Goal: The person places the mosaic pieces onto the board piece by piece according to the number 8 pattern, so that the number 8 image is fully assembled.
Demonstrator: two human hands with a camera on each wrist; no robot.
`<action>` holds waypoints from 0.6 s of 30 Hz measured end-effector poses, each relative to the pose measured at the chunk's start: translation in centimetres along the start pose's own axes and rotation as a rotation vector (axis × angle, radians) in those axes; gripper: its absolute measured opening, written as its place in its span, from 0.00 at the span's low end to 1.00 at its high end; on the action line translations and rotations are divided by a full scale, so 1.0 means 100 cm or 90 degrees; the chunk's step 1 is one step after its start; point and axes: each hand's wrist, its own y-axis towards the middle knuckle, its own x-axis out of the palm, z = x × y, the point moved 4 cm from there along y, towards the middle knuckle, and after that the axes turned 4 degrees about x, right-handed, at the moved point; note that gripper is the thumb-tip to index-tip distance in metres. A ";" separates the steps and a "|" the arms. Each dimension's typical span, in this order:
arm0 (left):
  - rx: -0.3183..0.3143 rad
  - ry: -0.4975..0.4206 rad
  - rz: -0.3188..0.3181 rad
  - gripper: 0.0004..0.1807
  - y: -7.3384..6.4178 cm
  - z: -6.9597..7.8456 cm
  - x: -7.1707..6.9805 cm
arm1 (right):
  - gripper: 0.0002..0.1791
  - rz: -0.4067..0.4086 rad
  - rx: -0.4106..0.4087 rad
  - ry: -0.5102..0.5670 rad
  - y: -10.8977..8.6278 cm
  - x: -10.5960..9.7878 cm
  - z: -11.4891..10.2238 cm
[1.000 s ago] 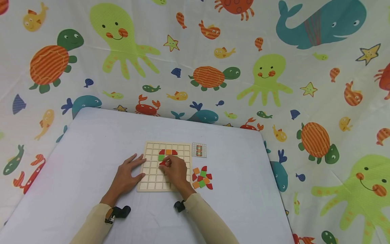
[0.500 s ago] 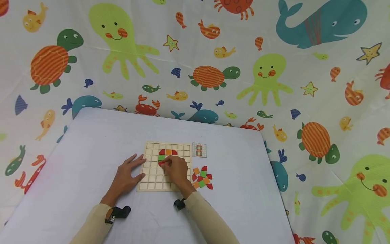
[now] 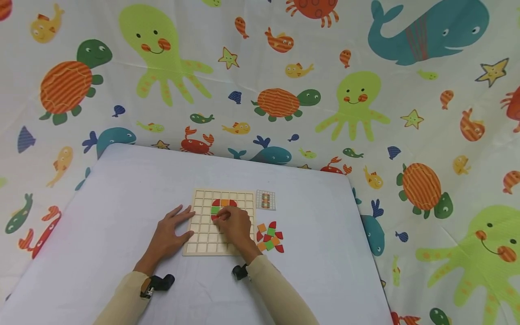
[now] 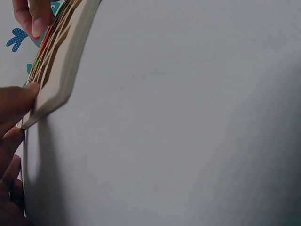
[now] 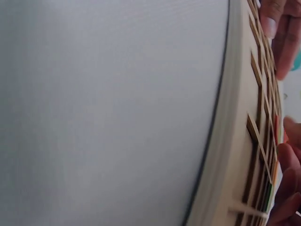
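Note:
A wooden grid board [image 3: 197, 239] lies on the white table. Along its upper middle sit a red rounded tile, an orange square tile [image 3: 225, 202] and another red rounded tile, with a green square tile [image 3: 215, 210] below the left one. My right hand [image 3: 235, 225] is over the board, thumb and forefinger pinching a red rounded tile [image 3: 214, 217] at the cell under the green one. Those fingers partly cover the tile. My left hand [image 3: 168, 232] rests with spread fingers on the board's left edge; in the left wrist view its thumb [image 4: 19, 101] touches the frame.
Several loose red, orange and green tiles [image 3: 270, 231] lie right of the board. A small pattern card [image 3: 266, 200] sits by the board's upper right corner. Behind the table [image 3: 308, 212] hangs a cloth printed with sea animals.
The red rounded tile in my right hand has turned and settled down and slightly left into the cell below the green tile. My left hand has stayed in place.

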 end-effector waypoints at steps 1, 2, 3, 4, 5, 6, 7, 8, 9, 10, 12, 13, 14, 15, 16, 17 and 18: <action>-0.004 -0.001 -0.004 0.35 0.000 0.000 0.000 | 0.08 0.000 0.001 0.005 0.000 -0.002 0.002; -0.010 -0.001 -0.009 0.35 0.000 0.000 0.000 | 0.08 0.001 0.001 0.012 0.001 -0.004 0.004; -0.017 -0.001 -0.012 0.35 0.000 -0.001 0.001 | 0.08 0.002 0.003 0.019 0.001 -0.006 0.006; -0.023 -0.002 -0.017 0.35 0.000 -0.001 0.000 | 0.07 0.002 0.004 0.028 0.002 -0.009 0.009; -0.028 -0.002 -0.021 0.36 0.000 -0.001 0.000 | 0.07 0.003 0.003 0.038 0.002 -0.013 0.012; -0.032 -0.003 -0.025 0.36 0.000 -0.001 0.000 | 0.06 0.005 0.003 0.044 0.003 -0.016 0.015; -0.035 -0.003 -0.028 0.36 0.000 -0.001 0.000 | 0.06 0.005 0.003 0.051 0.003 -0.020 0.020; -0.035 -0.003 -0.029 0.36 0.001 -0.001 0.000 | 0.06 0.009 0.004 0.060 0.004 -0.024 0.024; -0.035 -0.003 -0.031 0.36 0.001 -0.001 0.000 | 0.06 0.011 0.006 0.069 0.005 -0.028 0.028; -0.034 -0.001 -0.031 0.36 0.001 -0.001 0.000 | 0.06 0.012 0.005 0.079 0.005 -0.033 0.033; -0.035 0.000 -0.030 0.35 0.001 -0.002 0.000 | 0.06 0.015 0.004 0.092 0.007 -0.041 0.042; -0.034 0.000 -0.029 0.35 0.001 -0.003 0.000 | 0.06 0.017 0.005 0.099 0.007 -0.046 0.047; -0.034 -0.001 -0.029 0.35 0.001 -0.003 0.000 | 0.06 0.021 0.002 0.101 0.008 -0.052 0.051; -0.034 -0.001 -0.029 0.35 0.001 -0.003 0.001 | 0.06 0.026 -0.002 0.104 0.008 -0.057 0.055; -0.034 -0.001 -0.029 0.35 0.001 -0.003 0.001 | 0.06 0.029 -0.004 0.102 0.008 -0.062 0.059; -0.034 -0.002 -0.030 0.35 0.001 -0.004 0.001 | 0.06 0.035 -0.001 0.102 0.008 -0.068 0.063; -0.034 -0.003 -0.030 0.35 0.001 -0.004 0.001 | 0.06 0.039 0.006 0.103 0.009 -0.073 0.067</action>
